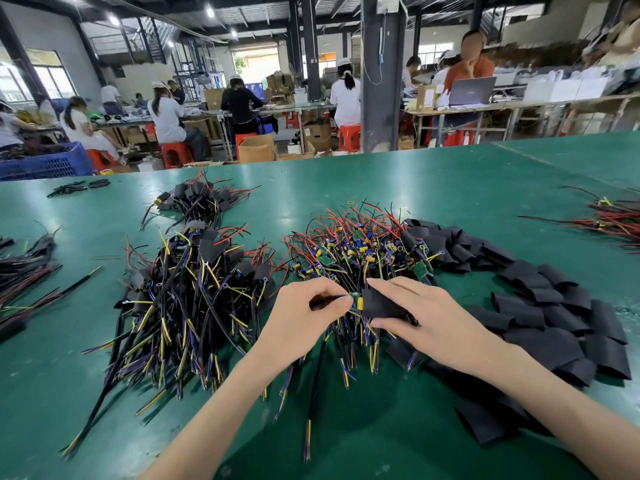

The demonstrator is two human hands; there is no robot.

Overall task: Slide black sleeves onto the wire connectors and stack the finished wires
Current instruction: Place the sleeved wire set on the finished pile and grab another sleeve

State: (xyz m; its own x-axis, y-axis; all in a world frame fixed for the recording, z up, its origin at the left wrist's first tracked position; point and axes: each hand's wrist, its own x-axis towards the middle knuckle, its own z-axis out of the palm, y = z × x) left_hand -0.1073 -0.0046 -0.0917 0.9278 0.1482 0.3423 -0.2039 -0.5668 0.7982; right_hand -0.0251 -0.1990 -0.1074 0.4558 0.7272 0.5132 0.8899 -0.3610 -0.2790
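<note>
The left hand (304,320) is at lower centre of the frame, its grip narrow: thumb and fingertips pinch 1 wire (325,298) just behind its connector (356,301), a small green board with a yellow component. The right hand (426,320) is immediately to the right, its grip closed on 1 black sleeve (381,304), with fingers on top and thumb underneath. The left edge of the sleeve touches the connector; whether the connector has entered the sleeve cannot be determined. Both hands are above the near edge of the unsleeved wire pile (360,251), a tangle of red, black, yellow and blue leads with exposed boards at frame centre. The loose sleeve pile (540,306) curves from right of centre down toward the lower right, touching the unsleeved pile. The finished wire stack (194,292), with sleeves fitted, is at left of centre, just beside the left hand. A second sleeved stack (197,199) lies behind it, toward the upper left. Further wire bundles lie at the left edge (24,268) and right edge (616,220). All items rest on the green worktop (381,427). A blue crate (45,161) stands beyond the far edge at upper left, where seated workers occupy other benches.
</note>
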